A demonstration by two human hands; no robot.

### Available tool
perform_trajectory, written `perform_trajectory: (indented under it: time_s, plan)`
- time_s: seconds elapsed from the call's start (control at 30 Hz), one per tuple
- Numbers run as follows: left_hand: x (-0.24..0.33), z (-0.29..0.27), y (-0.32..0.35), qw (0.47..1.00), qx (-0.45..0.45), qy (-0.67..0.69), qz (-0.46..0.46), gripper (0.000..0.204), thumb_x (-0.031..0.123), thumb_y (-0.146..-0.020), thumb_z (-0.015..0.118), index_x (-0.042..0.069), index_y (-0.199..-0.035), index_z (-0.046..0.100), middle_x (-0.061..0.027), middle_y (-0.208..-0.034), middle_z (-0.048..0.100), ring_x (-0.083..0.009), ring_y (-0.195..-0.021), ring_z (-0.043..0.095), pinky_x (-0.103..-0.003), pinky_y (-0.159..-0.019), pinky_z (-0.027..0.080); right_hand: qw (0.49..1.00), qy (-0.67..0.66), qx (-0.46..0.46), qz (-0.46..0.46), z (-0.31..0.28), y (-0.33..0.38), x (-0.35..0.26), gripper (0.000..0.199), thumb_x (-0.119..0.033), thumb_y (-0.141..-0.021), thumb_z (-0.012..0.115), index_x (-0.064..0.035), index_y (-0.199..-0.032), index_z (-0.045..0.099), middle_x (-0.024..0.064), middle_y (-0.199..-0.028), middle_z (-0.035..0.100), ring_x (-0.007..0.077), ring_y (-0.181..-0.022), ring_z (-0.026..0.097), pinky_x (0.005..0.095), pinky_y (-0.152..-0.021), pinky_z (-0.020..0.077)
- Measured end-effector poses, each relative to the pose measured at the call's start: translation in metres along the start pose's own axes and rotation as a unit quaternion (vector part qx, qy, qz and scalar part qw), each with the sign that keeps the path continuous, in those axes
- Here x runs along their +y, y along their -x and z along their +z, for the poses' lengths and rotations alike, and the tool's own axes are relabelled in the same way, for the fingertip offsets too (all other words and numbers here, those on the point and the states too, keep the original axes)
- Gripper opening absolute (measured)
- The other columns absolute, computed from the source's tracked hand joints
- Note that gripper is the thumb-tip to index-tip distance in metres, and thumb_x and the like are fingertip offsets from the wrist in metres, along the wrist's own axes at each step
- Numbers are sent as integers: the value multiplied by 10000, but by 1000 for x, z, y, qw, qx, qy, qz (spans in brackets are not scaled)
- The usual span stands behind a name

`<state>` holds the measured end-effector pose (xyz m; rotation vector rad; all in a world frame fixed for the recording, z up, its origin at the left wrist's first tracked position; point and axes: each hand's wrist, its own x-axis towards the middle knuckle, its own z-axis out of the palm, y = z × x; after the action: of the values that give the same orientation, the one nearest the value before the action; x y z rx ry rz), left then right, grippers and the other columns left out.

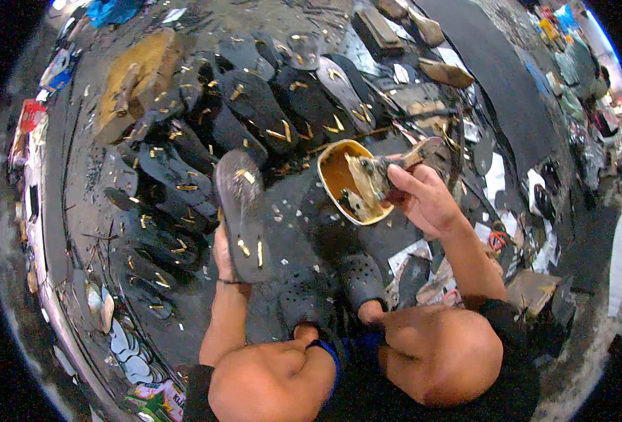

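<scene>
My left hand (222, 254) holds up a dark shoe sole (242, 204) with its broad end away from me. Small gold-coloured strips stick out at both ends of that sole. In my right hand (429, 202) is a glue-caked brush (366, 181), its head dipping into a cream-rimmed tub (323, 163). Amber, glue-like liquid coats the inside of the tub. The fingers of my right hand close around the brush handle; those of my left are mostly hidden behind the sole.
Many similar dark soles (256, 105) with gold strips lie in rows ahead and to the left. A yellowish block (138, 77) stands at far left. Wooden shoe lasts (446, 72) and a black sheet (501, 91) lie at far right. Scraps litter the ground.
</scene>
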<state>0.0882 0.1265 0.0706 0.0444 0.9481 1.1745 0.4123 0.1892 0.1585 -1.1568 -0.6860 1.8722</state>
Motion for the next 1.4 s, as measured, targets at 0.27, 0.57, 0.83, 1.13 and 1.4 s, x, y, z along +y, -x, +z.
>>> perform_trajectory:
  time_s: [0.27, 0.57, 0.83, 1.13, 1.4]
  plan:
    - [-3, 41, -33, 991, -61, 53, 103, 462, 407, -1047, 424, 36, -1262, 597, -113, -1131, 693, -248, -914, 696, -387, -825, 585, 885, 334, -200, -255, 95, -44, 34, 271, -240, -912, 732, -72, -1124, 711, 97, -984, 739, 225, -822, 682, 354, -789, 531]
    - [-5, 27, -30, 977, -108, 150, 102, 461, 416, -997, 466, 66, -1270, 589, -124, -1198, 657, -254, -1032, 651, -407, -919, 533, 668, 448, -327, -496, 86, -2, 69, 372, -174, -829, 651, -137, -1199, 660, 37, -1015, 655, 220, -975, 642, 421, -848, 489]
    - [26, -6, -38, 938, -226, 220, 143, 402, 343, -996, 487, 9, -1200, 579, -119, -1132, 648, -235, -1090, 593, -405, -949, 499, 800, 355, -163, -455, 110, -15, 65, 280, -114, -806, 751, -102, -1075, 675, 97, -979, 677, 309, -910, 647, 401, -765, 484]
    - [-20, 51, -4, 987, -88, 109, 78, 409, 406, -1027, 457, 83, -1220, 618, -90, -1176, 670, -236, -1051, 656, -386, -903, 554, 658, 488, -193, -539, 106, -64, 15, 403, -187, -702, 716, -174, -1095, 628, 45, -988, 625, 287, -940, 600, 436, -816, 439]
    - [3, 62, 6, 977, -153, -3, 151, 408, 383, -1050, 421, 71, -1241, 603, -89, -1077, 695, -214, -984, 678, -376, -892, 560, 635, 468, -227, -571, 110, -31, 21, 405, -196, -749, 694, -188, -1150, 643, -8, -957, 609, 219, -919, 592, 383, -829, 411]
